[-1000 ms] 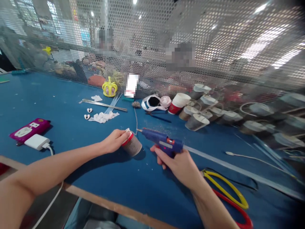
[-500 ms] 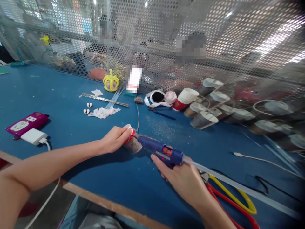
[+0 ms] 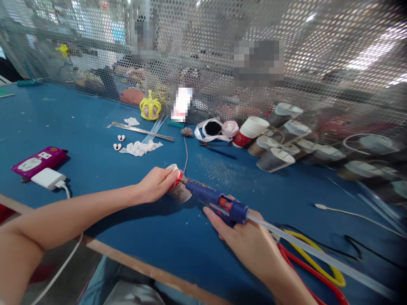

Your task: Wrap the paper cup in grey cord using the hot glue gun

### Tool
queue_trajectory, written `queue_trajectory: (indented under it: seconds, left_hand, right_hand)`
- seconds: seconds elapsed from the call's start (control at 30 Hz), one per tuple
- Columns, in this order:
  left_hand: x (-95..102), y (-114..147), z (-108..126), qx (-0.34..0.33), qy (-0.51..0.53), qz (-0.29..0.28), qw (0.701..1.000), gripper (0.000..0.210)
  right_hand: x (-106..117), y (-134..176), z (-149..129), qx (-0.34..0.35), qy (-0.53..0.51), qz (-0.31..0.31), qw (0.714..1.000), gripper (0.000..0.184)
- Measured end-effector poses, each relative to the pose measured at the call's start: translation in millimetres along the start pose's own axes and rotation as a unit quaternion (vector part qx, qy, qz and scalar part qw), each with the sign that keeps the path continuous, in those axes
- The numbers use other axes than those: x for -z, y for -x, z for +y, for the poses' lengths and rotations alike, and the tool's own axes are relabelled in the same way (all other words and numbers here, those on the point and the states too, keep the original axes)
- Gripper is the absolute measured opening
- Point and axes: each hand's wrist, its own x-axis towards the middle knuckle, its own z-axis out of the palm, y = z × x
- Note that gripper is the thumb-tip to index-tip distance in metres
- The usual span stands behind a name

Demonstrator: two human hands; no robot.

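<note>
My left hand [image 3: 155, 185] is closed around a small paper cup [image 3: 182, 194], tilted low over the table, with brown wrapping on its lower part and red near the rim. In my right hand [image 3: 249, 243] is a blue glue gun [image 3: 216, 200], its nozzle at the cup's side by my left fingertips. A long translucent glue stick [image 3: 305, 241] runs out of the gun's back end. Grey cord [image 3: 186, 156] leads from the cup area to a small ball of cord [image 3: 187, 132]. Whether the nozzle touches the cup, I cannot tell.
Behind stand a perforated metal screen [image 3: 203, 51], a stack of paper cups [image 3: 252, 129] and several wrapped cups [image 3: 275, 160]. Red and yellow handles [image 3: 330, 271] lie beside my right forearm. A purple case [image 3: 41, 161] with a white charger [image 3: 49, 178] sits at left.
The whole view has shifted slightly, so things appear a little to the right. Both hands keep their holds, and the glue gun stays at the cup.
</note>
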Motion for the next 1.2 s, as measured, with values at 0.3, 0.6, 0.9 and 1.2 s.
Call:
queue_trajectory:
  seconds: [0.3,0.6,0.9,1.2]
  left_hand:
    - [0.9,0.1,3.4,0.0,0.016,-0.001,1.0,0.047]
    - [-0.5,-0.7,1.7,0.005,-0.013,0.008,1.0,0.049]
    - [0.2,-0.2,2.3,-0.011,0.015,0.0,1.0,0.048]
    - [-0.4,-1.4,2.9,0.008,-0.008,0.006,1.0,0.049]
  right_hand:
    - [-4.2,3.2,2.9,-0.001,0.01,0.01,1.0,0.019]
    - [-2.9,1.7,4.7,0.011,0.008,0.009,1.0,0.018]
    - [-12.8,9.8,15.0,-0.004,0.016,-0.001,1.0,0.016]
    - [-14.5,10.1,20.8,0.034,0.058,0.032,0.997,0.009]
